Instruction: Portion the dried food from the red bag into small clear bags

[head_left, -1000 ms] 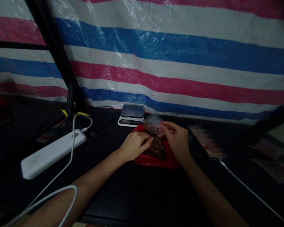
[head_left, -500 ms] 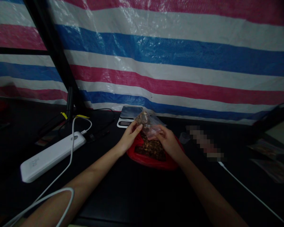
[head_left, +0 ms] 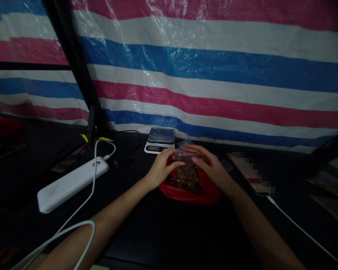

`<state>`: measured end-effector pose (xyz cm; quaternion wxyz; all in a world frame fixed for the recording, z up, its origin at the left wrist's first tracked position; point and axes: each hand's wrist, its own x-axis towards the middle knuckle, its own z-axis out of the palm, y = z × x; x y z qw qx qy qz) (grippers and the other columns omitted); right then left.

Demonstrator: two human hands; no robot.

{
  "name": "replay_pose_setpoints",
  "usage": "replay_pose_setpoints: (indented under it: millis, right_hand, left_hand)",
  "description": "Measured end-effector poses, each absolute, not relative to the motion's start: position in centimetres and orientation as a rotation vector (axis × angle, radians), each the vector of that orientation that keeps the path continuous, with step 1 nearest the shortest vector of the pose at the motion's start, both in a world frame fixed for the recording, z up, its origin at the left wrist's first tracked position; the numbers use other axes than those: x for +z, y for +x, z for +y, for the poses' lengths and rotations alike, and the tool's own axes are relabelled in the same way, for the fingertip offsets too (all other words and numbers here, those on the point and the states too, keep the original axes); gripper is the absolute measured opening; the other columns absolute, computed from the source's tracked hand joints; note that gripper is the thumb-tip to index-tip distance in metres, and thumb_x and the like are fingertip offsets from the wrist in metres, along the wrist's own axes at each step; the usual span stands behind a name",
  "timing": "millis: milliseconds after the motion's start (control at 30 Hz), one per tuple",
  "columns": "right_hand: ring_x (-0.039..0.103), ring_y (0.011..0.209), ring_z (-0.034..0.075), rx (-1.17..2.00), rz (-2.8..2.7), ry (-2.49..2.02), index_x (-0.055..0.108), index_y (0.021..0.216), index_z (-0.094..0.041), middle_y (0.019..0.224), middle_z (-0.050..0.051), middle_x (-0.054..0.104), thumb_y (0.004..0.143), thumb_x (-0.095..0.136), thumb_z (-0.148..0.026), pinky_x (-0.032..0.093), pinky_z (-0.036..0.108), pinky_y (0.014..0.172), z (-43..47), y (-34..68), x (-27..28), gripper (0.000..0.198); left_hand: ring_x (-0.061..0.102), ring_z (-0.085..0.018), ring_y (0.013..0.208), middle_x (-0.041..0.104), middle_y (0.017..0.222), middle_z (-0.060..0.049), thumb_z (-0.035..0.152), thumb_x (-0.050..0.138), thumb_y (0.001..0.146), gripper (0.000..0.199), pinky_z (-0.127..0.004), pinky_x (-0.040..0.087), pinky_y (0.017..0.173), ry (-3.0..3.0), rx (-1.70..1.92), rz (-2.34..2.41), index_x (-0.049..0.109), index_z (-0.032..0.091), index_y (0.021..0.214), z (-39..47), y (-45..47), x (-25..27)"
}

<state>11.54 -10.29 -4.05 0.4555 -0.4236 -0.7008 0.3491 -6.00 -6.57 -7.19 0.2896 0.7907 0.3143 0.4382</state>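
Observation:
Between my hands is a small clear plastic bag [head_left: 185,160], crumpled and partly hidden by fingers. My left hand [head_left: 162,167] is closed on its left side, thumb pointing right. On the other side, my right hand [head_left: 210,165] has its fingers bent over the bag's upper right part. Just beneath lies a red plastic bag [head_left: 176,197], spread wide. Brown dried bits [head_left: 187,183] fill its middle, some seen through the clear plastic. Whether the clear bag holds any itself, I cannot make out.
A white kitchen scale [head_left: 161,140] stands behind my left hand. Left is a white power bank [head_left: 73,183] with a white cable looping over my forearm. On the right are a small clear cup [head_left: 227,165], a partly pixelated flat device [head_left: 249,174] and plastic packets [head_left: 329,183].
The clear bag has come down from in front of the scale to just above the brown bits. Both hands have shifted with it, and the scale shows more fully. The view has turned slightly left.

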Motion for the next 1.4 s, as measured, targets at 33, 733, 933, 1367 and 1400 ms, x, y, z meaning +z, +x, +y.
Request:
replay_pose_setpoints:
  millis: [33,733,933,1367,1400]
  right_hand:
    - [0.056,0.101,0.019,0.830,-1.762,-1.068,0.056,0.108,-0.023,0.111,0.004,0.061,0.074,0.053,-0.023,0.046,0.033,0.084,-10.4,11.4,-3.9,0.033]
    - [0.062,0.084,0.017,0.610,-1.555,-1.143,0.065,0.087,-0.020,0.090,0.003,0.067,0.076,0.055,-0.027,0.048,0.029,0.076,-9.7,12.2,-4.4,0.016]
    - [0.062,0.080,0.016,0.618,-1.506,-1.105,0.063,0.084,-0.020,0.083,0.001,0.067,0.076,0.055,-0.027,0.048,0.027,0.074,-9.8,11.9,-4.6,0.012]
    - [0.062,0.080,0.017,0.612,-1.441,-1.099,0.065,0.086,-0.020,0.090,0.003,0.067,0.082,0.046,-0.028,0.048,0.027,0.070,-10.5,10.4,-4.7,0.021]
    - [0.062,0.080,0.017,0.641,-1.435,-1.089,0.065,0.084,-0.020,0.088,0.003,0.067,0.082,0.046,-0.028,0.048,0.027,0.070,-10.6,10.3,-4.6,0.021]
  left_hand:
    - [0.052,-0.017,0.084,0.058,0.089,-0.004,0.029,0.055,0.078,0.019,-0.029,0.040,0.077,2.126,1.171,0.831,0.057,0.016,0.091,-6.7,-6.0,-7.1]
    - [0.053,-0.017,0.086,0.062,0.089,-0.003,0.032,0.056,0.078,0.018,-0.028,0.039,0.078,2.293,1.086,0.871,0.064,0.020,0.088,-6.5,-6.2,-7.6]
    - [0.054,-0.016,0.079,0.066,0.083,-0.001,0.031,0.056,0.078,0.015,-0.028,0.038,0.075,2.347,1.075,0.869,0.066,0.020,0.081,-6.3,-6.4,-7.5]
    - [0.056,-0.017,0.084,0.063,0.087,-0.004,0.034,0.065,0.069,0.020,-0.029,0.041,0.077,2.212,1.234,0.794,0.065,0.018,0.082,-6.5,-6.2,-7.3]
    - [0.056,-0.016,0.085,0.063,0.088,-0.004,0.033,0.063,0.071,0.018,-0.028,0.041,0.078,2.186,1.252,0.787,0.065,0.017,0.079,-6.5,-6.2,-7.3]
